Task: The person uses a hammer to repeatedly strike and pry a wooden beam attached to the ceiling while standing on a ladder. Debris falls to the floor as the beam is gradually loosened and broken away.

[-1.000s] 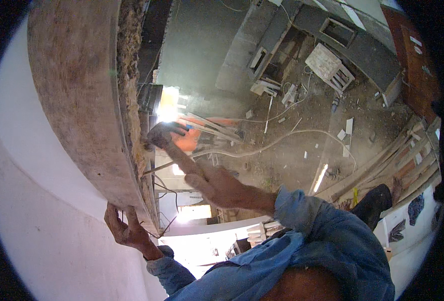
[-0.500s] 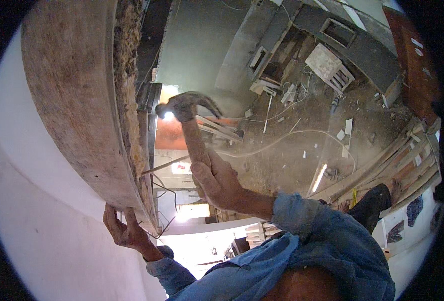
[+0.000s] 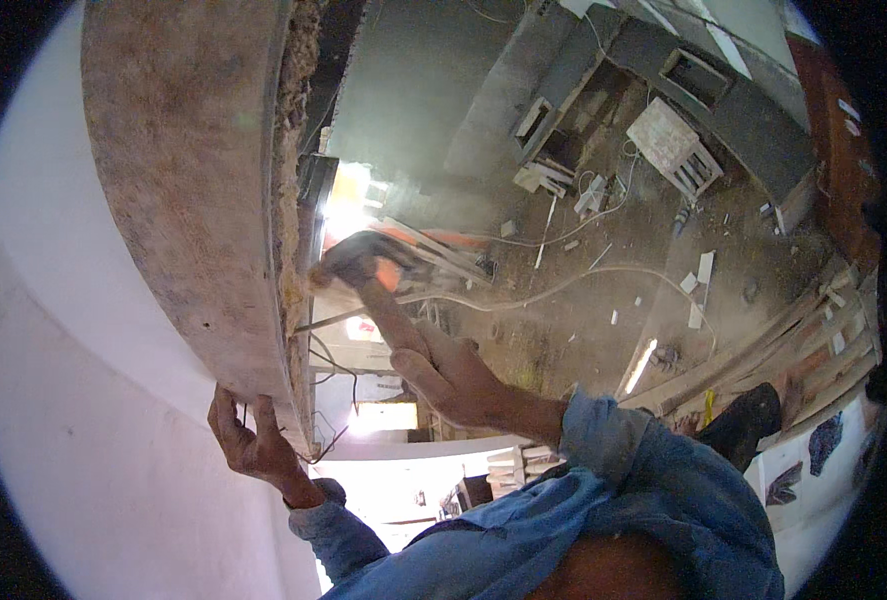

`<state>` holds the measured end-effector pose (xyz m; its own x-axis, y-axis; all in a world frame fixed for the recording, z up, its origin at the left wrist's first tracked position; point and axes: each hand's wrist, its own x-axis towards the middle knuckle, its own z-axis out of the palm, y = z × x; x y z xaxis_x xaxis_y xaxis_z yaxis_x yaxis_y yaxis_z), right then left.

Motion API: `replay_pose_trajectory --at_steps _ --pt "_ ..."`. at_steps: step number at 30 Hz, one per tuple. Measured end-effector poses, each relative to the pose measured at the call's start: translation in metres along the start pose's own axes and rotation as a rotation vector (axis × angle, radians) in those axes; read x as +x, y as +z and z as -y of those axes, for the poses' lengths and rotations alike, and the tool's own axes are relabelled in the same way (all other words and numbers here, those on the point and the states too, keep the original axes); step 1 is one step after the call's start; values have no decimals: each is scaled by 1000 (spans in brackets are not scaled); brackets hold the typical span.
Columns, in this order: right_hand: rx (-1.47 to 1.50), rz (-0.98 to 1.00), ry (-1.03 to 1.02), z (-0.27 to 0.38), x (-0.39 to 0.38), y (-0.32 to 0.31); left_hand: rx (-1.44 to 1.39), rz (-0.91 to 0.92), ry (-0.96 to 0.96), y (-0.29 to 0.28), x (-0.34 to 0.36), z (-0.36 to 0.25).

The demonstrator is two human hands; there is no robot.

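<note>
My right hand is closed round the wooden handle of a claw hammer. Its dark head, smeared by motion, is close to the rough edge of a long wooden board. My left hand is at the board's near end, fingertips up against it. Between its thumb and fingers a thin dark nail shows, mostly hidden by the fingers. A small dark hole marks the board's face above that hand. Bent dark wires hang beside the board, right of my left hand.
A white wall runs along the left. Far below on the dusty floor are a pale stool, a cable, a lit tube and scattered offcuts. Long planks lie at the right, near my dark shoe.
The hammer head has swung down and slightly left, nearer the board's edge. The board appears shifted right in view. My left hand keeps its place at the board's end.
</note>
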<state>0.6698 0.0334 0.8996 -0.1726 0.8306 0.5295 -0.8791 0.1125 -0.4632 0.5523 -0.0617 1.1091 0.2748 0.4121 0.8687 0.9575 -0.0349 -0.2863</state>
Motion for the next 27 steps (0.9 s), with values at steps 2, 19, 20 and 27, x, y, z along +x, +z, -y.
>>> replay_pose_trajectory --at_steps 2,19,20,27 --pt "117 -32 53 -2 0 0 -5 1 -11 -2 -1 -1" --pt "-148 39 -145 6 1 -14 65 8 37 -2 3 -1" --pt "-132 16 -185 6 1 -14 42 7 15 -2 3 -1" --pt "-222 35 -78 -1 -2 -13 53 -1 21 -1 3 -3"
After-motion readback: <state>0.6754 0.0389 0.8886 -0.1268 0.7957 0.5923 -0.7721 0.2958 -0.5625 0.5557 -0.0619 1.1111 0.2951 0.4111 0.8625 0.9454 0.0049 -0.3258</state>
